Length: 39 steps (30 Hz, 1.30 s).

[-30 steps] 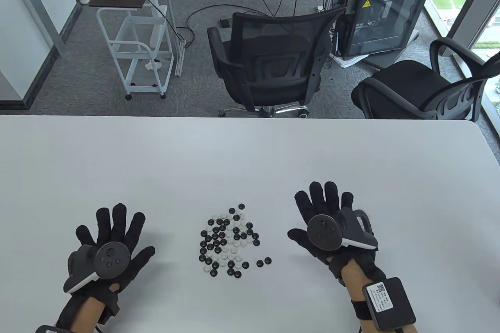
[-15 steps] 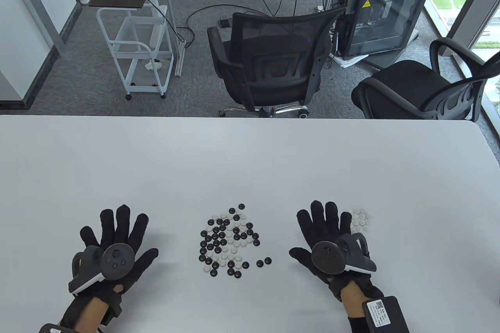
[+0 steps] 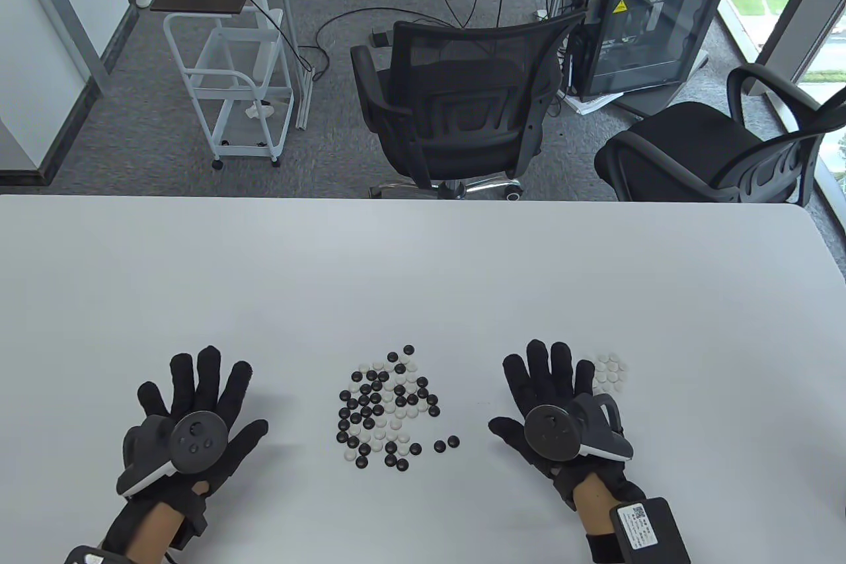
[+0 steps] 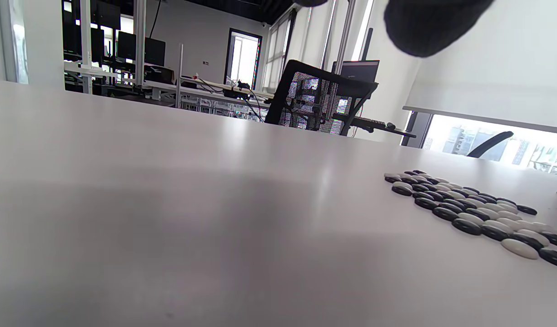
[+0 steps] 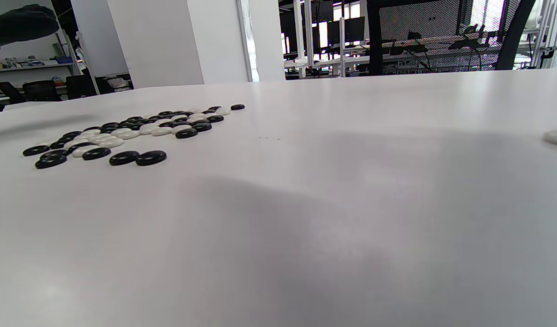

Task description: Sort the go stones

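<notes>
Two gloved hands, left hand (image 3: 188, 418) and right hand (image 3: 552, 405), fingers spread, holding nothing. Mixed stones (image 3: 386, 406) between them near table (image 3: 423, 260) front edge; white stones (image 3: 609, 371) just beyond right fingers.

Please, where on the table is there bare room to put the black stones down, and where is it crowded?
Bare: the table beyond the mixed stones, toward the chairs, and the strip between the left hand and the mixed stones. Crowded: the middle where they lie, and beside the right hand, where the white stones are grouped.
</notes>
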Motion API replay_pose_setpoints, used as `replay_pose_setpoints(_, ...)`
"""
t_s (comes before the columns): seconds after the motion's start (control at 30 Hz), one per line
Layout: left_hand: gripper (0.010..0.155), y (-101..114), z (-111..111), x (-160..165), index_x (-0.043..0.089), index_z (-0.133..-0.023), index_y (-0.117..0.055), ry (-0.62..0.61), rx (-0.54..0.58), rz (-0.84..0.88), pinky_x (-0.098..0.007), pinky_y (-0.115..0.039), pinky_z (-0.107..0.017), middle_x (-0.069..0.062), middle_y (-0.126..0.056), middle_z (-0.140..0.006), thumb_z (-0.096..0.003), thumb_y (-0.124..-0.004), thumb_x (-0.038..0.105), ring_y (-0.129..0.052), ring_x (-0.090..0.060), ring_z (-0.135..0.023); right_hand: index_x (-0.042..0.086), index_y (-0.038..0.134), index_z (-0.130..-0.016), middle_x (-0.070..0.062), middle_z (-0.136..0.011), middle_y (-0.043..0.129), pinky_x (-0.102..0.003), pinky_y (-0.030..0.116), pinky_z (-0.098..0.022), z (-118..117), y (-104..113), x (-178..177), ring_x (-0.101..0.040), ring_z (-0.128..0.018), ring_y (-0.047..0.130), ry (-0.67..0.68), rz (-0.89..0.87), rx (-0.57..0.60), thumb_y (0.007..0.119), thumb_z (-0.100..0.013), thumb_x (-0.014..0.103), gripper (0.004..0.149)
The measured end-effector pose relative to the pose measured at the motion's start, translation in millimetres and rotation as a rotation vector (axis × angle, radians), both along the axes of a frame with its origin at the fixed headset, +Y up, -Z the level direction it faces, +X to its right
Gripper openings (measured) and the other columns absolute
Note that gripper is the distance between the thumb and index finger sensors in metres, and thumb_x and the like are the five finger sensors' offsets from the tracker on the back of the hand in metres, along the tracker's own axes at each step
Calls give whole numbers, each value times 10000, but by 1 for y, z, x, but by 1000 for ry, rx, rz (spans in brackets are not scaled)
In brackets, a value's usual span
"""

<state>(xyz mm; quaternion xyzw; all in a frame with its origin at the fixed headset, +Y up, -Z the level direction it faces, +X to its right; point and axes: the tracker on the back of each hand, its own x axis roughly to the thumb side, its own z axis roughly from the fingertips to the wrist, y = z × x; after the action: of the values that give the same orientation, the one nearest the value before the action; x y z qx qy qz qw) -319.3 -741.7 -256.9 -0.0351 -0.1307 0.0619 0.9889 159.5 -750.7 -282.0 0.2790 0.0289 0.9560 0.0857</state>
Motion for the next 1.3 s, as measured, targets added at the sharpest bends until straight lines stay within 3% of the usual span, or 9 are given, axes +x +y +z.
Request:
replay_pose_setpoints(0.17,793,30,-19,7,229,-1211,-209,-20,17,8,-835,33,-525,-252,86,-1189,-612,-571,601,145,-549,-1003,-108,174,-1126,-511,-1046,45,-898,96,-490,0,4,5,-730,-839,-28,-18,-28,7,537,-592,482,875)
replay_pose_setpoints(0.3,748,62,-61,14,264,-1219,-295,-2,-43,42,-833,33,-539,-238,57,-1210,-612,-582,594,136,-540,-1019,-109,179,-1127,-514,-1046,51,-898,102,-494,0,5,6,-731,-842,-23,-22,-39,-1,536,-593,482,873)
replay_pose_setpoints(0.47,662,73,-118,45,278,-1195,-527,-4,-224,147,-837,12,-561,-220,-23,-1242,-613,-601,583,80,-538,-1047,-113,194,-1130,-515,-1050,59,-905,116,-498,0,6,11,-737,-846,-12,-36,-62,-12,536,-593,482,871)
replay_pose_setpoints(0.6,659,58,-155,88,272,-1162,-645,-49,-549,185,-844,-3,-543,-223,-66,-1254,-605,-536,607,72,-557,-1041,-114,203,-1133,-520,-1048,63,-908,121,-498,-1,7,14,-741,-847,-10,-51,-78,-19,536,-593,482,870)
replay_pose_setpoints(0.67,652,44,-168,114,265,-1135,-706,-64,-628,222,-843,-13,-540,-221,-98,-1255,-601,-550,604,52,-558,-1042,-115,205,-1133,-515,-1051,63,-909,121,-498,-1,7,15,-741,-847,-8,-55,-85,-23,534,-595,481,867)
replay_pose_setpoints(0.9,631,0,-189,185,318,-1124,-684,-113,-703,77,-822,29,-523,-189,-8,-1221,-580,-534,600,150,-523,-988,-116,218,-1136,-518,-1052,63,-915,126,-497,-1,8,19,-745,-848,-7,-68,-129,-44,535,-597,480,864)
replay_pose_setpoints(1.03,628,-19,-191,204,347,-1131,-642,-128,-735,21,-812,45,-517,-174,32,-1199,-564,-523,590,178,-505,-968,-117,219,-1137,-519,-1050,60,-915,126,-498,0,8,19,-745,-847,-10,-62,-120,-47,535,-597,481,866)
replay_pose_setpoints(1.17,627,-31,-190,201,388,-1133,-573,-100,-713,-63,-806,63,-514,-161,79,-1176,-539,-491,573,202,-491,-958,-116,220,-1138,-520,-1050,58,-918,126,-496,1,8,20,-746,-846,-12,-60,-124,-52,536,-596,482,867)
replay_pose_setpoints(1.3,636,-29,-194,163,382,-1133,-558,18,-693,-64,-804,79,-513,-149,111,-1166,-530,-478,570,226,-482,-951,-117,220,-1138,-521,-1049,54,-918,126,-495,1,8,18,-746,-845,-14,-53,-128,-56,532,-600,481,862)
